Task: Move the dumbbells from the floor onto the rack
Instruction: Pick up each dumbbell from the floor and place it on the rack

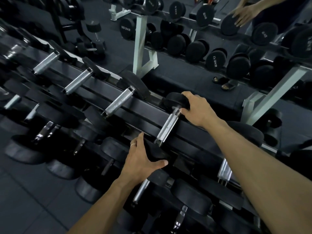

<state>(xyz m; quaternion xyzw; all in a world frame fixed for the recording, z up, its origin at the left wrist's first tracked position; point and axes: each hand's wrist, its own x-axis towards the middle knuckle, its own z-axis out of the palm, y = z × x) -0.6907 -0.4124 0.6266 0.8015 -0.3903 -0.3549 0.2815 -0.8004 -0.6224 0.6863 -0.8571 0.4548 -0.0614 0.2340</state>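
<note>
Head view: we note our left hand [141, 159] cupping the near end and our right hand [196, 109] gripping the far end of one dumbbell [167, 128] resting on the rack [94, 92].

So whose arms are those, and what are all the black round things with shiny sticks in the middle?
The arms belong to a person wearing a camera on their head, so you see what they see, looking down. The black round things are weights called dumbbells, with a shiny metal handle between two heavy ends. They lie in rows on a rack, a sloped shelf for weights. The left hand holds the near end of one dumbbell, and the right hand holds its far end, setting it on the top row. Behind the rack is a mirror, so the second rack and the reaching hand up top are reflections.
</note>
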